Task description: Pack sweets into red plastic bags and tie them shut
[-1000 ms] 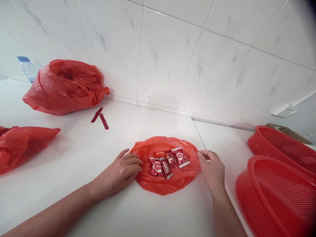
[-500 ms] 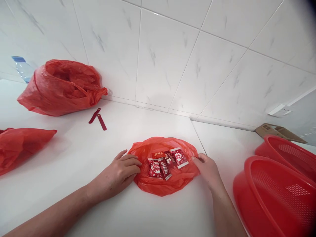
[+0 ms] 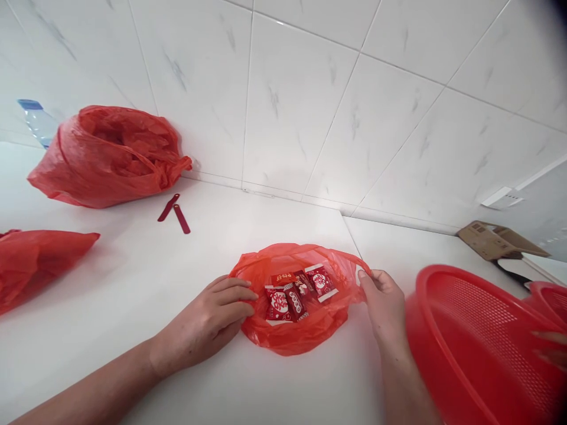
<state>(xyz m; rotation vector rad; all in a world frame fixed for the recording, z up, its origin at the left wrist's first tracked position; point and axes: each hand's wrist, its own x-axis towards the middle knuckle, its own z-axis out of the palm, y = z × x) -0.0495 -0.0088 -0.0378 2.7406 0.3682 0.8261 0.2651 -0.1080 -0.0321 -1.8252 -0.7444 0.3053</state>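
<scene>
Item: one red plastic bag (image 3: pixel 296 336), lying on the counter directly in front of us, between our hands, its long axis running side to side and its rim raised at the right. Contents: several red-and-white sweet packets (image 3: pixel 279 304), overlapping near the middle. Our left hand (image 3: pixel 204 319) is the nearer to them: fingers open and extended, resting against the bag's left side, not gripping. Our right hand (image 3: pixel 383 304) has its fingers closed in a pinch on the rim at the far right end.

Surface: a white counter (image 3: pixel 133 283) meeting a marbled white tile wall (image 3: pixel 301 106). On it, to our left: a bulging red bag (image 3: pixel 101 165), a flatter red bag (image 3: pixel 35 262), two dark red strips (image 3: pixel 173 213) and a water bottle (image 3: pixel 38 121). To our right: a red perforated basket (image 3: pixel 469 336), a second basket (image 3: pixel 549 298) and a cardboard piece (image 3: pixel 491 239). Blurred fingers (image 3: pixel 549 348) at the right edge appear to be another person's.
</scene>
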